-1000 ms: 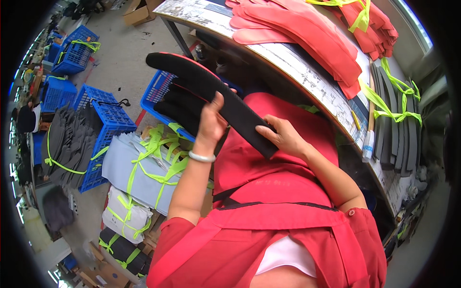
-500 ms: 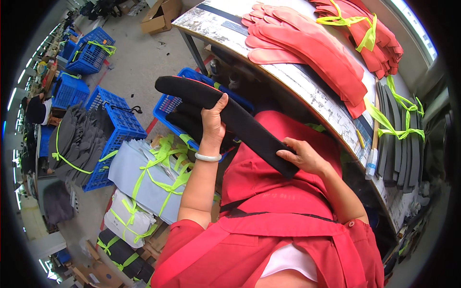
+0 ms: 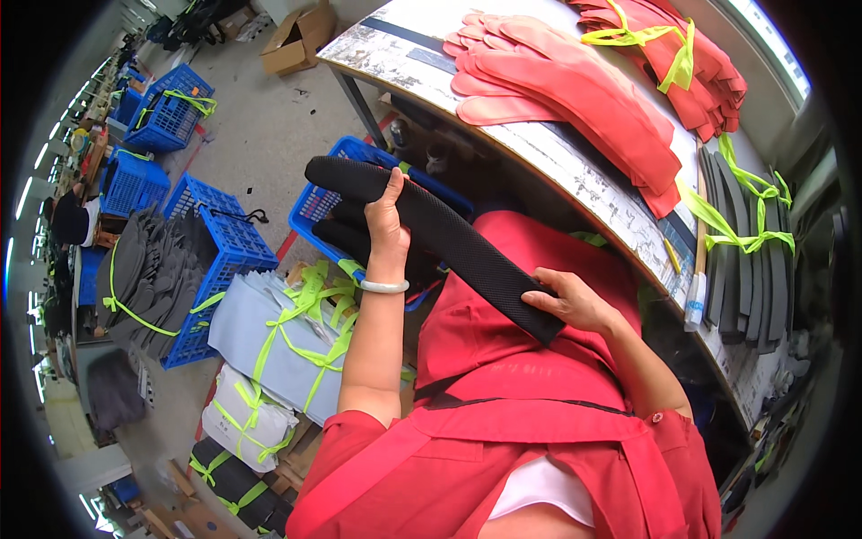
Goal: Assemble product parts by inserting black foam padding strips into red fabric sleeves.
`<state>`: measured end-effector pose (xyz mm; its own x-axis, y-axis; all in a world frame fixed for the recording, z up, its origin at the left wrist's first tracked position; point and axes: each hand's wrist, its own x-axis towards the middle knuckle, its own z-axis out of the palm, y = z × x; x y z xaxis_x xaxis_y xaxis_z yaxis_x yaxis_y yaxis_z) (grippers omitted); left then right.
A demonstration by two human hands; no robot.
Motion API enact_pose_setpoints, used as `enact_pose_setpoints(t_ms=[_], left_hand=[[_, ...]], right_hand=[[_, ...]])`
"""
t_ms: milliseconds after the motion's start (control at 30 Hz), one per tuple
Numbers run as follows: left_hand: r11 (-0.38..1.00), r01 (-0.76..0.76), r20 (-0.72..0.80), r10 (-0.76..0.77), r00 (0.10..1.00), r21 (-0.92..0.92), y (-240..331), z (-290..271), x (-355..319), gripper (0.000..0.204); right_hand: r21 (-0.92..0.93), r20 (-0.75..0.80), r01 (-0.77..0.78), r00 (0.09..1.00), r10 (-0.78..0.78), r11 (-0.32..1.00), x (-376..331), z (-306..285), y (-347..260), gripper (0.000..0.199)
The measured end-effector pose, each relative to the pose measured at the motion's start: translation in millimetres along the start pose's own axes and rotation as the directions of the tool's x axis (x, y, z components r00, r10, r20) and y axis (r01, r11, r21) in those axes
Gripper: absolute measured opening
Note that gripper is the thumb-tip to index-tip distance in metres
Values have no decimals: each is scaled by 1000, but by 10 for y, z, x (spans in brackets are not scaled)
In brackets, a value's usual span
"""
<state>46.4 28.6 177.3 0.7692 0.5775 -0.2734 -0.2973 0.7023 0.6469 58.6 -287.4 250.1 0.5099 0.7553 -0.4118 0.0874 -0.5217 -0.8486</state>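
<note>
Across my lap I hold a long, slightly curved black strip of padded mesh fabric [image 3: 467, 242], its rounded end to the far left and its square end near my right side. My left hand [image 3: 388, 225] grips it toward the rounded end, thumb on top and the other fingers hidden beneath. At the square end, my right hand [image 3: 572, 301] pinches the edge between thumb and fingers. A blue plastic basket [image 3: 310, 211] with similar black pieces inside stands beyond my left hand, partly covered by the strip.
A worn white table [image 3: 575, 171] on the right carries stacked red curved pieces [image 3: 575, 81] and a tied bundle of dark grey strips [image 3: 745, 251]. On the left stand a blue crate of grey pieces [image 3: 224, 229] and a tied pale-blue stack [image 3: 269, 337]. An open carton [image 3: 296, 40] lies farther off.
The strip has shifted slightly right and toward me, and its red edge no longer shows along the top. Both hands keep their hold on it.
</note>
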Motion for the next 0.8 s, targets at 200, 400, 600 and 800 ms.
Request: enact_pose_setpoints(t_ms=[200,400,600,800], left_hand=[[999,37,57,-37,998,1,53,-20,135,22],[1000,24,165,-27,986,19,-2,87,212,17],[983,182,247,-171,954,-22,-675,658,-508,25],[976,123,288,-172,942,181,-659,664,-759,12]], right_hand=[[72,-8,-35,999,36,997,-10,31,84,35],[-288,-152,33,985,-80,957,123,-363,163,32],[-210,-412,192,872,-265,959,485,-308,-113,30],[-185,-433,169,870,-235,968,425,-379,110,25]])
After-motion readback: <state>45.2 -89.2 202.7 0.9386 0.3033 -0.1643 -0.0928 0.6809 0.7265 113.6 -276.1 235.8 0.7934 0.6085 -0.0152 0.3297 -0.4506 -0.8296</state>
